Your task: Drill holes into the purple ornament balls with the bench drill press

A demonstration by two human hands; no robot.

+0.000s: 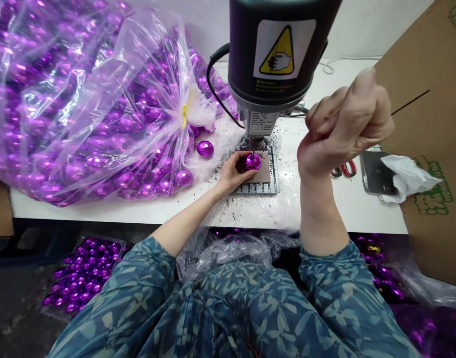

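Note:
Under the black drill press (272, 49), my left hand (235, 171) has its thumb and fingers round a shiny purple faceted ball (253, 161). The ball rests on a small brown board (264, 171) on the slotted metal base (275, 186), directly below the chuck. My right hand (343, 122) is raised in a closed fist to the right of the drill head, by the machine's lever (300, 108). Whatever the fist may hold is mostly hidden by its fingers.
A big clear bag (101, 99) of purple balls fills the left, with a loose ball (205, 149) beside it. At right are red-handled scissors (348, 169), a phone (379, 174), crumpled paper (410, 176) and a cardboard box (436, 124). Dark shavings dot the white table (131, 211).

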